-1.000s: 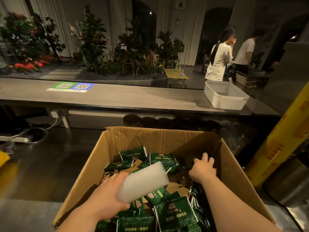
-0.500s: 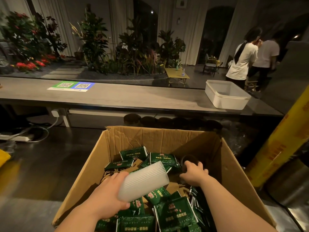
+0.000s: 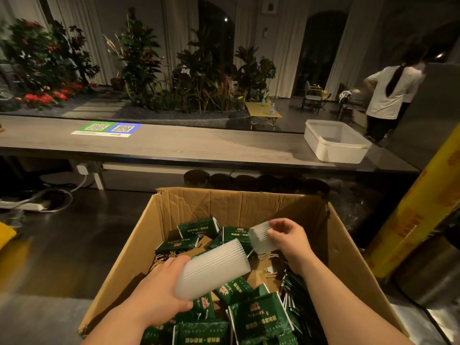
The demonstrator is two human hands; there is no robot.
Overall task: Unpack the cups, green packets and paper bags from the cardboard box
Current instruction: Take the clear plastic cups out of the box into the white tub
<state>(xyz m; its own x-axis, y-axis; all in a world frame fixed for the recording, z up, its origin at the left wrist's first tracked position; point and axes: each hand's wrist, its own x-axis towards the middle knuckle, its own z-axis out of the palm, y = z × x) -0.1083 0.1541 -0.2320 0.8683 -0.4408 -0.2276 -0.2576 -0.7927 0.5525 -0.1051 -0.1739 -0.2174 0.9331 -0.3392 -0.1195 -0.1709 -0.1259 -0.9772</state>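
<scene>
Cups (image 3: 214, 267), a long frosted stack of them, sit in my left hand (image 3: 159, 295) at lower centre of the frame. My thumb is curled under the narrow end and my other fingers are wrapped round the far side, mostly hidden. The stack lies tilted, its long axis running from lower left to upper right, with the wider end pointing up and right over the box (image 3: 224, 205).

My right hand (image 3: 288, 239), just right of centre, is clamped on a short stack (image 3: 260, 239) of the same cups, fingers bent over the top and thumb on the near side. It lies nearly level with its free end pointing left, close to the long stack's wide end. The short stack is blurred, so I cannot tell whether the two touch.

The open box fills the lower middle of the frame. Inside are many green packets (image 3: 258, 317), heaped flat and on edge, thickest toward the bottom and right. Brown bags (image 3: 263, 267) with twisted handles lie among them, under my hands.

Across the upper middle runs a grey counter (image 3: 199, 148). It carries a QR sheet (image 3: 107, 128) at left and a white tub (image 3: 336, 150) at right, its contents not clear to me. A yellow roll (image 3: 418, 215) leans at the right edge. A person (image 3: 390, 93) in white stands at upper right.
</scene>
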